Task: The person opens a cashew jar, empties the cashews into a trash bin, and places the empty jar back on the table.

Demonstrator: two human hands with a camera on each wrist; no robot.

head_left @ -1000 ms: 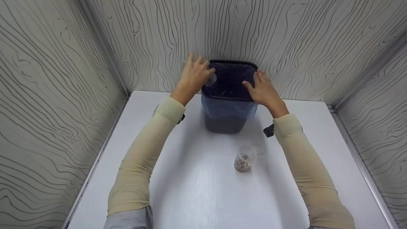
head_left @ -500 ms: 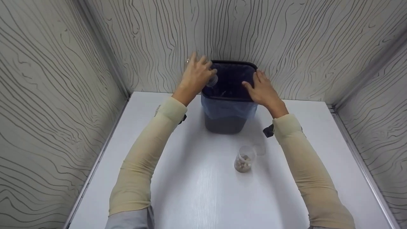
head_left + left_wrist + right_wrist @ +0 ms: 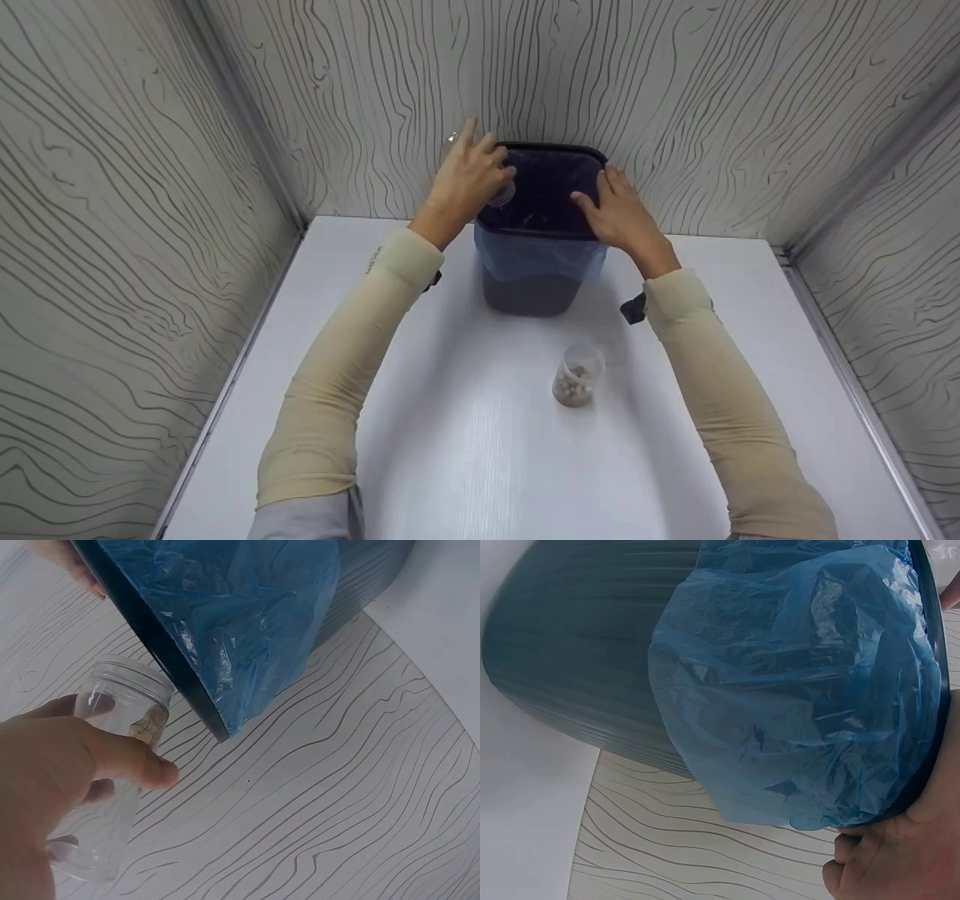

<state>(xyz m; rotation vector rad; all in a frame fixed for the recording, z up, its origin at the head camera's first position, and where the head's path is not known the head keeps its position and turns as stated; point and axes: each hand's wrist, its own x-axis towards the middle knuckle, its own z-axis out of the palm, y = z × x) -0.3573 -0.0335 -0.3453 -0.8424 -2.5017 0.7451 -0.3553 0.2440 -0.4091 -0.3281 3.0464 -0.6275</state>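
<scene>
Two hands meet at a dark bin that stands at the far edge of a white table, close to the back wall. Both arms, in beige sleeves, reach forward from the near edge. Left hand: raised at the bin's left rim, fingers and thumb curled round a clear jar, which is tipped so that its open mouth points toward the bin's opening; the wrist view shows the thumb pressed across the jar's side and the mouth lying just beside the rim. A small brownish remnant clings inside the jar near its neck; the rest of it looks clear. Right hand: laid on the bin's right rim, fingers together and bent over the edge, thumb on the near side, gripping the rim; the right wrist view shows only the heel of this hand against the rim. Bin: lined with a blue plastic bag whose edge is folded down over the outside of the upper wall. Its inside is dark, and what lies at the bottom cannot be told. Second jar: upright and open on the table in front of the bin, near the right forearm, partly filled with small brown and pale pieces. A clear lid lies just beside it.
</scene>
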